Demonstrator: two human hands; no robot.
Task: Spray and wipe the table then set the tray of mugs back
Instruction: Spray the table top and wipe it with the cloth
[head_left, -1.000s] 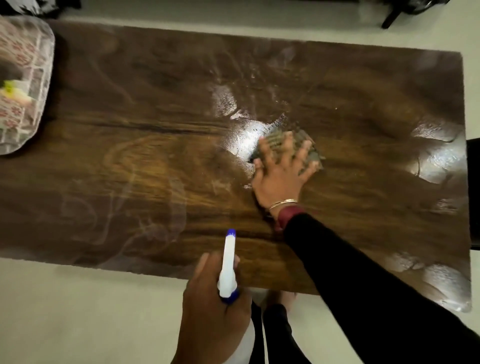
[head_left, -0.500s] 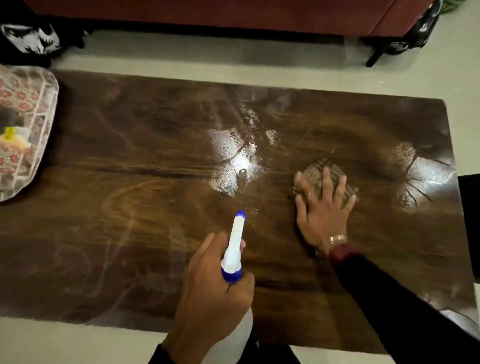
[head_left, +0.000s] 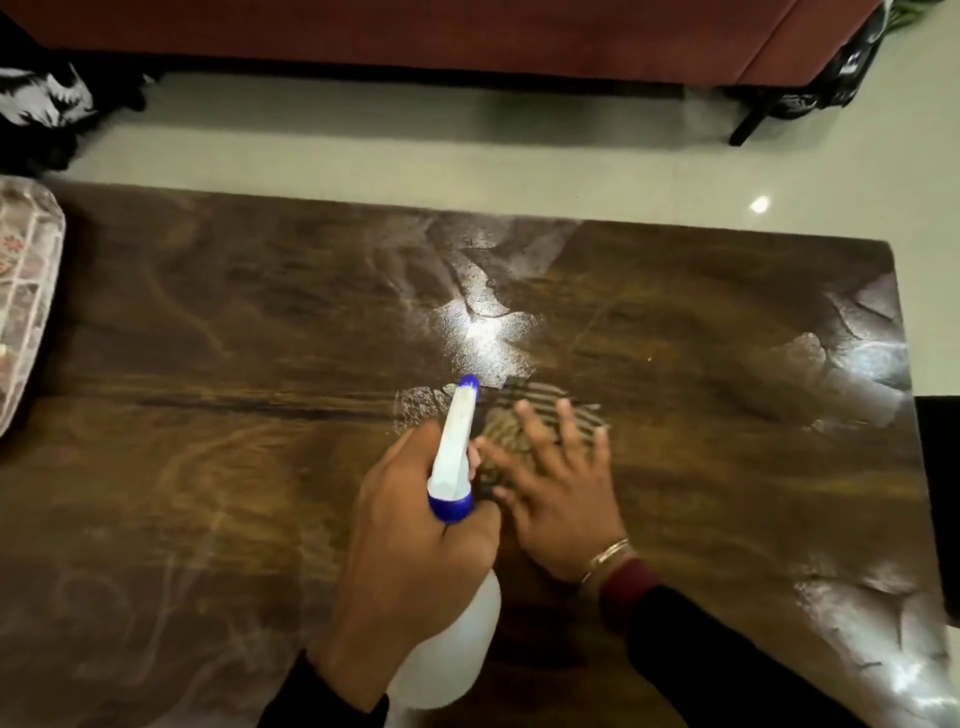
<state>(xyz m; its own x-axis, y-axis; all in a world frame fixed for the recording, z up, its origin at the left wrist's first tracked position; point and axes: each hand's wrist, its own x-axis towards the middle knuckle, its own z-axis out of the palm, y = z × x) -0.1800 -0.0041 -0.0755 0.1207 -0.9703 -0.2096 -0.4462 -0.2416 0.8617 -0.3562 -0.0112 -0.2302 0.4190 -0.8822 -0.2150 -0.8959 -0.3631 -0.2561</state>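
Observation:
My left hand (head_left: 410, 540) grips a white spray bottle (head_left: 452, 644) with a blue-tipped nozzle, held above the near middle of the dark wooden table (head_left: 208, 415). My right hand (head_left: 561, 483) lies flat with fingers spread, pressing a striped grey cloth (head_left: 540, 410) onto the tabletop just right of the nozzle; the hand is blurred by motion. A wet, shiny patch (head_left: 483, 327) lies just beyond the cloth. A patterned tray (head_left: 26, 291) pokes in at the left edge; no mugs can be seen on it.
A red sofa (head_left: 467, 36) stands across a strip of pale floor beyond the table. Dark bags sit on the floor at far left and far right. Wet streaks mark the table's right end.
My right hand and the cloth have slid left and nearer, ending beside the spray nozzle. The bottle has come forward over the table. The view has tilted up, showing more sofa and less tray.

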